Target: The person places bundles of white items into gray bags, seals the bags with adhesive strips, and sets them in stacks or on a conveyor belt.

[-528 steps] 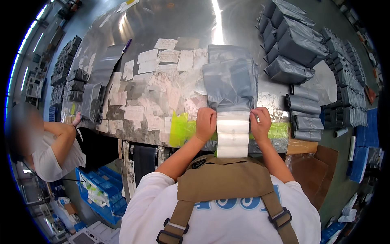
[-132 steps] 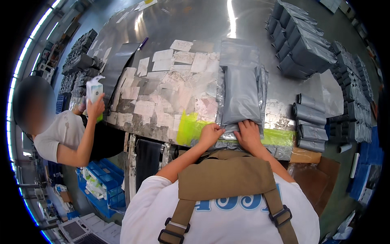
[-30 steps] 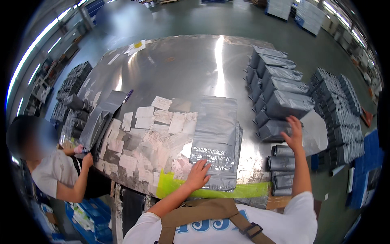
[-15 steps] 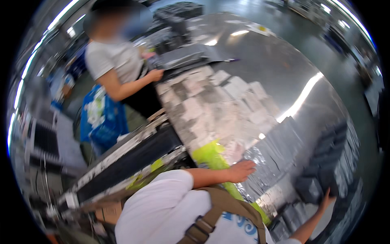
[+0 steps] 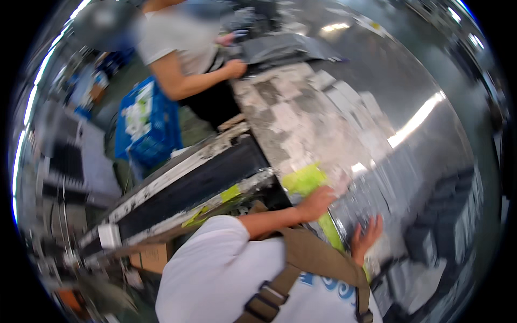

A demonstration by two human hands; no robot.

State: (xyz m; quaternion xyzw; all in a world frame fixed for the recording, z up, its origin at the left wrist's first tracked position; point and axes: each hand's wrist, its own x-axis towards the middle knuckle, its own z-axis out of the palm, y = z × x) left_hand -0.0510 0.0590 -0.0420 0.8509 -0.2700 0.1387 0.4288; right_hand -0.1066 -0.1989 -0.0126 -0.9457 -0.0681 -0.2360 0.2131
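I take this for a packing workshop, since my feed shows a metal table bearing flat grey plastic bags, grey packages stacked at right, a belt conveyor near left, and a blue crate and a co-worker beyond.

Near the right hand, the bags look like glossy, wrinkled plastic. Beyond both hands, the tabletop is smooth, shiny metal, patched ahead of the left hand with matt, scuffed paper. Far left of them, the crate looks plastic.
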